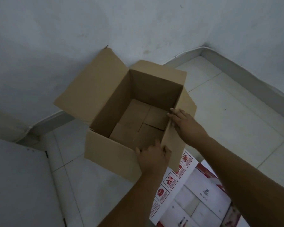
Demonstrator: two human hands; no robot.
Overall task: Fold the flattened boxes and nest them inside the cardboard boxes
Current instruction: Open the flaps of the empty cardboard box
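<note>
A brown cardboard box [105, 149] stands upright on the tiled floor against the wall, its top open and its bottom flaps folded shut inside. Nothing lies in it. My left hand [152, 157] grips the near right corner of the rim, fingers hooked over the edge. My right hand [181, 119] presses on the right-hand top flap [174, 141], which is bent outward and down. Below the box lies a white box with red handling symbols [192, 194], its top open toward me, partly hidden under my forearms.
A white wall [138, 22] rises behind the box, with a grey skirting [236, 66] running round the corner at right. A white panel or door [18, 185] stands at the lower left. Pale floor tiles [236, 115] stretch to the right.
</note>
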